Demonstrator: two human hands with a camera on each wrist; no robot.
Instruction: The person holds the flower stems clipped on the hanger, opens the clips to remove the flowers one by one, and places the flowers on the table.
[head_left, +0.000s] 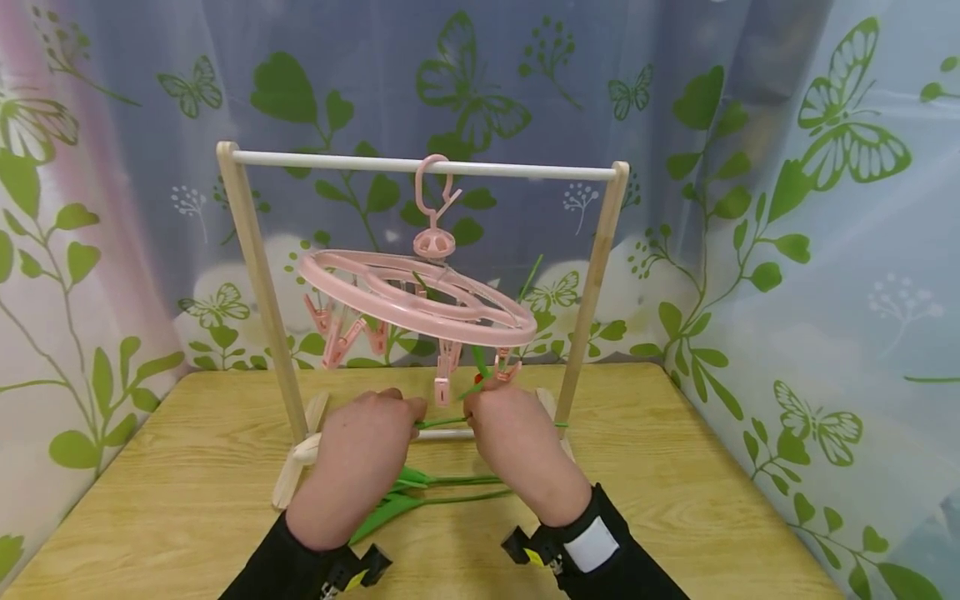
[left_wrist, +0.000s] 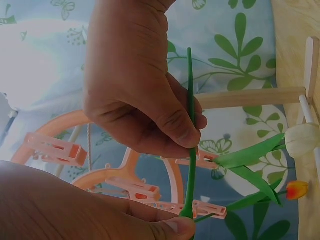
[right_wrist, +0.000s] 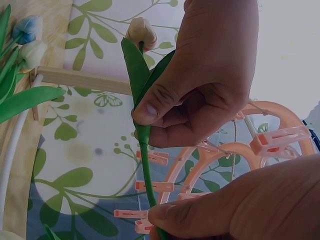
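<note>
An artificial tulip with a whitish bloom (right_wrist: 141, 33), green leaves (right_wrist: 134, 62) and a green stem (right_wrist: 146, 167) lies crosswise between both hands. My left hand (head_left: 367, 442) pinches it where the leaves meet the stem. My right hand (head_left: 517, 442) pinches the stem further along, with the stem's tip (left_wrist: 190, 65) sticking out past it. Right above the hands is a round pink clip hanger (head_left: 412, 321) with dangling pink clips (head_left: 442, 390). Another white tulip (left_wrist: 302, 139) and an orange-red tulip (left_wrist: 297, 190) hang bloom-down from clips in the left wrist view.
A wooden stand (head_left: 255, 283) with a white top bar (head_left: 337, 161) carries the hanger, which tilts down to the right. More tulips lie on the wooden table (head_left: 645, 500), their leaves (head_left: 386, 510) below the hands; a blue bloom (right_wrist: 27, 27) shows there. A patterned curtain (head_left: 825, 250) surrounds the table.
</note>
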